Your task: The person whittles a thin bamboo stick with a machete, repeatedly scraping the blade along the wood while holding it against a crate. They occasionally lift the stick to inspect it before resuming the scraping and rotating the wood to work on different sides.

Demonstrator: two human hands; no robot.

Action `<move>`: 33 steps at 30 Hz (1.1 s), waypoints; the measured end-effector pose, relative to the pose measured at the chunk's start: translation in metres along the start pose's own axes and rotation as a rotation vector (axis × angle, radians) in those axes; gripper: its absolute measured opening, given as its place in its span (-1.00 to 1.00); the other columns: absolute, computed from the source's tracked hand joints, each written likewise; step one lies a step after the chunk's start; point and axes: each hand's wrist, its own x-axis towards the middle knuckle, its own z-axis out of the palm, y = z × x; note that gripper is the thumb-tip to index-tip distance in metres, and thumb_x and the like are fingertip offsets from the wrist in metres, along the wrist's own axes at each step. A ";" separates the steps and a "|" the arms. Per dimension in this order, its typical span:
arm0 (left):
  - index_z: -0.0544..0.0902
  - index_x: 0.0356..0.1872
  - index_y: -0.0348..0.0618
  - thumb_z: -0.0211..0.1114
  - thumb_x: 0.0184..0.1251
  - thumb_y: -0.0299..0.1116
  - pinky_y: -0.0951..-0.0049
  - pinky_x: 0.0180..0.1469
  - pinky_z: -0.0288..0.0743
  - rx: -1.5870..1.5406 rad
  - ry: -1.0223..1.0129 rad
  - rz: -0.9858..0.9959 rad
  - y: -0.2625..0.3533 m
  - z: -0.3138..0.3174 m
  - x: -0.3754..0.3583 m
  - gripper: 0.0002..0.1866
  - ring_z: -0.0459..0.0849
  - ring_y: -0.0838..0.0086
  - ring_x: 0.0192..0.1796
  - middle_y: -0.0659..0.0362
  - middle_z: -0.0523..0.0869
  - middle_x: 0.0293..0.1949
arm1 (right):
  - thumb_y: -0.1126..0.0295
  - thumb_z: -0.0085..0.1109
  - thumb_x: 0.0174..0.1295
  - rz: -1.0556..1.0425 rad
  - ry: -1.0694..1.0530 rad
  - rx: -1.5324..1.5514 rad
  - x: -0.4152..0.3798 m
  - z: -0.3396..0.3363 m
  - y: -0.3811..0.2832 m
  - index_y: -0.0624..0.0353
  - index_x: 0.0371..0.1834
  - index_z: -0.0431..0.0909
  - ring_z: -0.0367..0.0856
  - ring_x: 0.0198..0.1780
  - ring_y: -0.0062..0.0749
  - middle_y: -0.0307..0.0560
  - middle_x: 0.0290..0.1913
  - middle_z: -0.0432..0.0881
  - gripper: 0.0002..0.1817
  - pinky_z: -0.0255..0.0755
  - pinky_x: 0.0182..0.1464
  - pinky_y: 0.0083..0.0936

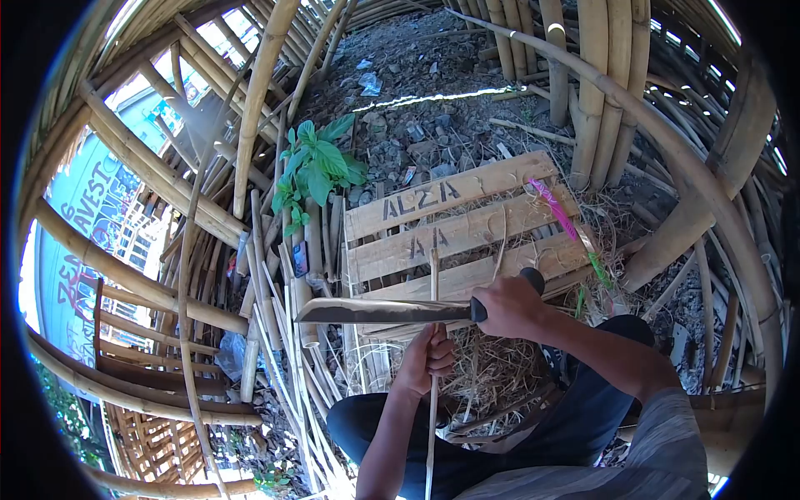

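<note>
Left hand [427,362] grips strip [432,433] | right hand [510,307] grips knife [387,312] | likely handling: strip light, springy; knife stiff | hold strip nearside of knife

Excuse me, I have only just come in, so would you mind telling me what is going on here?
A seated person is working with a machete, its handle in the right hand. The left hand grips a thin strip. The blade crosses the strip just above that hand; whether it is cutting in, I cannot tell. A slatted wooden panel lies in front, with shavings between the legs.
</note>
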 end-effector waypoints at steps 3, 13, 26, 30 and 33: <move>0.23 -0.52 0.11 -0.18 0.48 0.06 0.68 -0.71 -0.16 0.064 0.097 0.042 0.000 0.011 -0.002 -0.61 -0.05 0.75 -0.70 0.46 0.06 -0.69 | 0.27 0.22 -0.19 0.078 -0.032 0.002 0.017 -0.005 0.023 0.15 -0.54 0.58 0.65 -0.45 -0.09 0.03 -0.56 0.62 -0.80 0.53 -0.32 -0.24; 0.20 -0.54 0.11 -0.14 0.49 0.01 0.64 -0.72 -0.20 0.195 0.233 0.122 -0.005 0.015 0.004 -0.62 0.00 0.73 -0.72 0.43 0.08 -0.69 | 0.30 0.25 -0.21 0.149 0.002 0.015 0.010 0.016 0.014 0.12 -0.46 0.59 0.64 -0.44 -0.06 0.07 -0.55 0.61 -0.79 0.52 -0.29 -0.20; 0.22 -0.56 0.10 -0.11 0.46 0.07 0.66 -0.73 -0.21 0.132 0.097 -0.045 0.004 0.007 -0.007 -0.59 -0.05 0.75 -0.72 0.46 0.05 -0.70 | 0.36 0.22 -0.13 0.491 0.310 0.448 0.013 -0.043 0.078 0.31 -0.55 0.55 0.57 -0.58 -0.24 0.01 -0.66 0.55 -0.81 0.39 -0.44 -0.37; 0.23 -0.55 0.10 -0.12 0.45 0.09 0.68 -0.73 -0.22 0.028 -0.005 -0.084 0.002 0.009 -0.004 -0.58 -0.07 0.77 -0.72 0.48 0.05 -0.70 | 0.37 0.23 -0.14 0.259 0.165 0.343 -0.001 -0.032 0.027 0.24 -0.55 0.56 0.61 -0.55 -0.20 0.05 -0.66 0.55 -0.84 0.45 -0.41 -0.34; 0.23 -0.54 0.11 -0.14 0.47 0.07 0.67 -0.74 -0.23 0.041 0.044 -0.068 0.004 0.012 -0.004 -0.59 -0.06 0.76 -0.72 0.47 0.05 -0.70 | 0.34 0.23 -0.14 0.029 0.095 0.110 -0.005 -0.022 0.002 0.17 -0.54 0.56 0.64 -0.51 -0.16 0.05 -0.64 0.57 -0.85 0.50 -0.37 -0.28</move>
